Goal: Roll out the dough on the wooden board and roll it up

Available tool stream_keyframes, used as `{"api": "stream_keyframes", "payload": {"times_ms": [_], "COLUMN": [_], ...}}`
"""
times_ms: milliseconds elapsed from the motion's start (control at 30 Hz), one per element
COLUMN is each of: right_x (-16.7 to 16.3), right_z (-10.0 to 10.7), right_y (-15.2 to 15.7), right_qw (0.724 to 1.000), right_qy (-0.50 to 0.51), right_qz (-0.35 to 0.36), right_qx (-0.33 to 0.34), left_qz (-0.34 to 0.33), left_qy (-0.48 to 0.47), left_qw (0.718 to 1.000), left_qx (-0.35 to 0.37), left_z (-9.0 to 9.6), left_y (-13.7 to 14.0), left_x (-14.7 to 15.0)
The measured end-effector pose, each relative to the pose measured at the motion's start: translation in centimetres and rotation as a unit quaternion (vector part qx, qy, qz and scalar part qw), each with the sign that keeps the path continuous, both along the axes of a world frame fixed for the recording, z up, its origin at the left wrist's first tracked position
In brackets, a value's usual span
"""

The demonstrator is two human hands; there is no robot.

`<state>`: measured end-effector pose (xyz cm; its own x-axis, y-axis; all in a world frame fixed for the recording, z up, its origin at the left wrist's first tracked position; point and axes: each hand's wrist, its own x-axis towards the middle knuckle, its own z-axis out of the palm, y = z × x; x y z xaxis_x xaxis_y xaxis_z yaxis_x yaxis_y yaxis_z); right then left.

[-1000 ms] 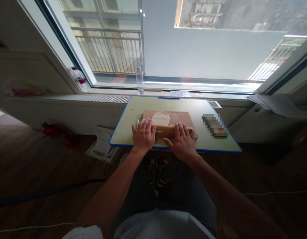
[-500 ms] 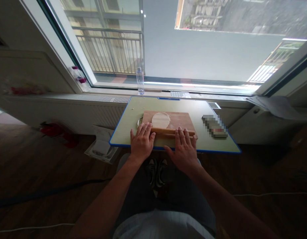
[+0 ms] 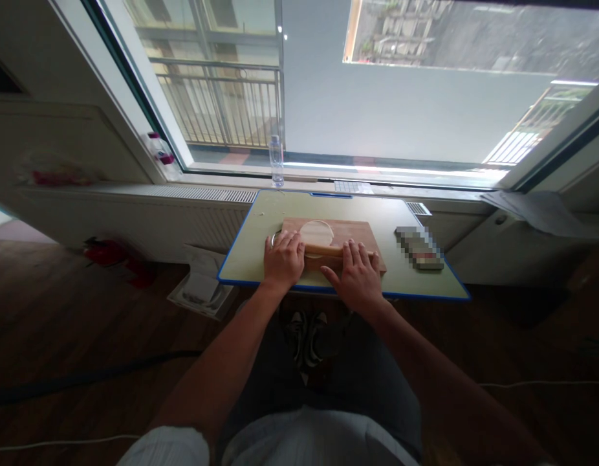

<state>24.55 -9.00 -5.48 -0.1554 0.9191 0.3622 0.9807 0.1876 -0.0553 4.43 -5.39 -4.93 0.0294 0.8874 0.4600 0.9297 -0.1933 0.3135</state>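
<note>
A light wooden rolling pin (image 3: pixel 323 250) lies crosswise over a flat round of dough (image 3: pixel 316 232) on a wooden board (image 3: pixel 355 229). My left hand (image 3: pixel 284 260) covers the pin's left end, fingers bent over it. Toward the pin's right end, my right hand (image 3: pixel 358 272) bears down with its fingers over the wood and its thumb out to the left. Most of the dough shows beyond the pin, and a thin edge of it shows on the near side. Part of a metal ring (image 3: pixel 275 238) peeks out beside my left fingers.
A small blue-edged table (image 3: pixel 246 259) carries the board. A pixelated object (image 3: pixel 420 247) lies at its right. Behind it, a clear bottle (image 3: pixel 276 162) stands on the windowsill. A fire extinguisher (image 3: pixel 105 251) and a box of papers (image 3: pixel 202 291) are on the floor to the left.
The rolling pin and both hands have moved slightly away from me, further onto the dough. A strip of dough now shows on the near side of the pin. The view has shifted a little.
</note>
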Motion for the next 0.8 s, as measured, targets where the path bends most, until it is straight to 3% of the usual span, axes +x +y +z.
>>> {"api": "stream_keyframes", "payload": {"times_ms": [433,633,800], "right_x": [-0.2,-0.1,0.3], "right_z": [1.3,3.9,5.4], "right_y": [3.9,5.3,7.2], "right_qw": [0.997,0.992,0.991], "right_qy": [0.002,0.013,0.015], "right_qz": [-0.028,-0.023,-0.038], "right_qx": [-0.065,-0.125,-0.126], "left_qz": [0.015,0.031,0.021], "left_qy": [0.012,0.037,0.031], "left_qw": [0.999,0.993,0.995], "left_qx": [-0.041,-0.111,-0.097], "left_z": [1.2,3.2,4.3], "left_y": [3.7,4.8,6.7], "left_x": [0.9,1.2,0.9]}}
